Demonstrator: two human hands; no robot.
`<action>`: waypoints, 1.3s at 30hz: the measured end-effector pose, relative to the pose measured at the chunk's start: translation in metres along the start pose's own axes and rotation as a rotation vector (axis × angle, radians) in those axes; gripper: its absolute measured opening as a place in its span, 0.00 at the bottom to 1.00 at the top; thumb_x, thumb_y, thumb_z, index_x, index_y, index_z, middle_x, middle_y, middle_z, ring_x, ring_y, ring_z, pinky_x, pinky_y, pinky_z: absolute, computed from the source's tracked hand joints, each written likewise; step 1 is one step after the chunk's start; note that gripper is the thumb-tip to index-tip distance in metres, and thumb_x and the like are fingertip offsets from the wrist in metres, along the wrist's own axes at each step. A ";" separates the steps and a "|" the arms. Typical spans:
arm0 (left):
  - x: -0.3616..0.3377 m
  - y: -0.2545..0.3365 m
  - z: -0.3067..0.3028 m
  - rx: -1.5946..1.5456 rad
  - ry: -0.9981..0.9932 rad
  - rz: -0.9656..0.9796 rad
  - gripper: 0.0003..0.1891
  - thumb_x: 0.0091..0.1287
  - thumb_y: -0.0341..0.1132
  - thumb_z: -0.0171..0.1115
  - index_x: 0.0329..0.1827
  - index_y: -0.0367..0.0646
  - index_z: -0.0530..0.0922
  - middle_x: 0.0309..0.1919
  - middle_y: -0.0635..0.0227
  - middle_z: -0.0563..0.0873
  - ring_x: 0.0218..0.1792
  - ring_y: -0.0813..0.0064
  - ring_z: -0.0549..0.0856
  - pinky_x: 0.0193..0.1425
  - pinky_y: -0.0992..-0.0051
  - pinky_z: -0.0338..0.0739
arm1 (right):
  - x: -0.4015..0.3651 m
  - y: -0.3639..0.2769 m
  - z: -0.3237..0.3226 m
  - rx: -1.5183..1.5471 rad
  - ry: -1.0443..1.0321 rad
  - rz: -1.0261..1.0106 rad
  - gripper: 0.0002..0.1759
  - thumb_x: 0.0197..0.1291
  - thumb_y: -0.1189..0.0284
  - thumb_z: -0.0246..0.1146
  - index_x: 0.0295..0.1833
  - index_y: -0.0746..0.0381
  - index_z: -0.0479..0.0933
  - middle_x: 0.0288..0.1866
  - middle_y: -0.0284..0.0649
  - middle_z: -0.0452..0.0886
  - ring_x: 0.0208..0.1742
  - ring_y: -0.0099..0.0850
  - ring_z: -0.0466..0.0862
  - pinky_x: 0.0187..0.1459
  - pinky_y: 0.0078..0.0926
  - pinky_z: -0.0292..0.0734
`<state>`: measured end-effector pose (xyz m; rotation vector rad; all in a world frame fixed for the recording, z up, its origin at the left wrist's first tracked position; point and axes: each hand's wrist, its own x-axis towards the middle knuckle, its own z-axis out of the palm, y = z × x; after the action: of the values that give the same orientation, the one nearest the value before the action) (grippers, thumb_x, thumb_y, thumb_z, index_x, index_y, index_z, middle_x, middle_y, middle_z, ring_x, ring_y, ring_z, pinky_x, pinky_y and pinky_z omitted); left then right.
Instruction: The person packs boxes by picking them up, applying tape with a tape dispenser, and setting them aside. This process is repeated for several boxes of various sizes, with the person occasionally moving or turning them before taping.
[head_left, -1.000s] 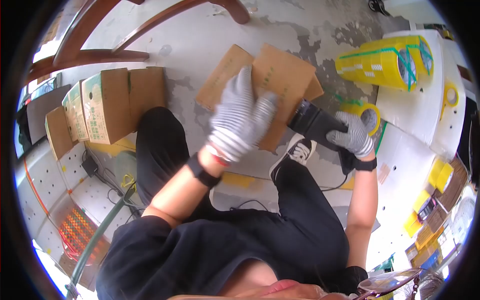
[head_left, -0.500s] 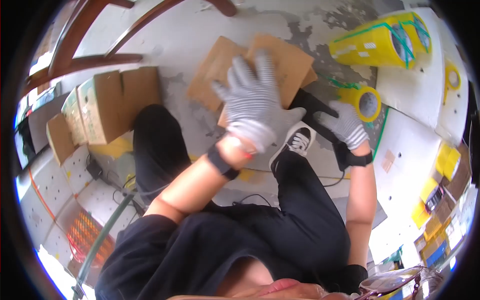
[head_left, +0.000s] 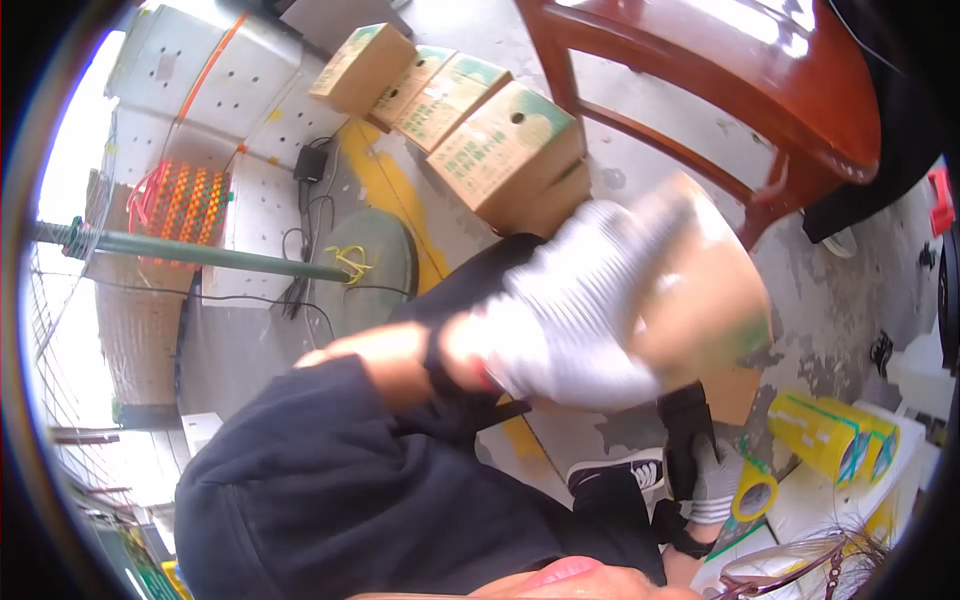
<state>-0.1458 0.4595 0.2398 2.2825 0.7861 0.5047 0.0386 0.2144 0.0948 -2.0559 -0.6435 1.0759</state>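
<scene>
My left hand (head_left: 590,310), in a grey-and-white striped glove, grips a brown cardboard piece (head_left: 715,270) with green print near its lower edge. Hand and cardboard are blurred, raised and tilted. Whether the piece is a flat or open carton is unclear. Lower right, my right hand (head_left: 714,482), gloved too, has its fingers against a long black object (head_left: 684,430) beside my shoe. More brown cardboard (head_left: 730,392) lies on the floor under the raised piece. A yellow tape roll (head_left: 755,496) sits just right of my right hand.
Printed cartons (head_left: 500,150) stand in a row at the top. A red-brown wooden chair (head_left: 740,70) is at upper right, with a person's dark trouser leg (head_left: 870,180) behind it. Yellow tape rolls (head_left: 820,435) lie at right. A green pole (head_left: 220,255) rises from a round base at left.
The view has swung left, showing more cartons and the chair. My left hand, earlier spread over the cardboard on the floor, now holds a piece raised. My right hand remains at the black object.
</scene>
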 end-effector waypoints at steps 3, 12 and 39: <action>0.011 -0.063 -0.111 -0.781 0.007 -0.468 0.36 0.49 0.31 0.67 0.65 0.38 0.67 0.48 0.63 0.81 0.46 0.74 0.80 0.51 0.72 0.76 | 0.002 -0.009 0.003 -0.035 -0.103 -0.082 0.19 0.56 0.63 0.66 0.30 0.72 0.77 0.20 0.43 0.78 0.23 0.25 0.71 0.28 0.28 0.68; 0.072 -0.317 -0.323 -0.320 0.049 -0.372 0.23 0.56 0.27 0.59 0.58 0.40 0.76 0.47 0.64 0.83 0.44 0.72 0.82 0.52 0.75 0.76 | -0.013 -0.014 0.005 -0.270 -0.119 -0.003 0.26 0.53 0.62 0.69 0.18 0.66 0.63 0.14 0.37 0.60 0.21 0.25 0.56 0.23 0.32 0.57; -0.018 -0.054 0.165 -1.069 -0.914 -0.669 0.20 0.65 0.43 0.60 0.50 0.33 0.78 0.37 0.64 0.84 0.41 0.76 0.82 0.48 0.74 0.75 | -0.032 0.064 -0.005 0.277 0.053 -0.269 0.31 0.34 0.49 0.77 0.20 0.62 0.67 0.17 0.36 0.63 0.19 0.30 0.63 0.23 0.28 0.60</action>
<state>-0.0922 0.4038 0.0828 0.9534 0.5244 -0.3753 0.0323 0.1507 0.0623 -1.6996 -0.6813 0.8967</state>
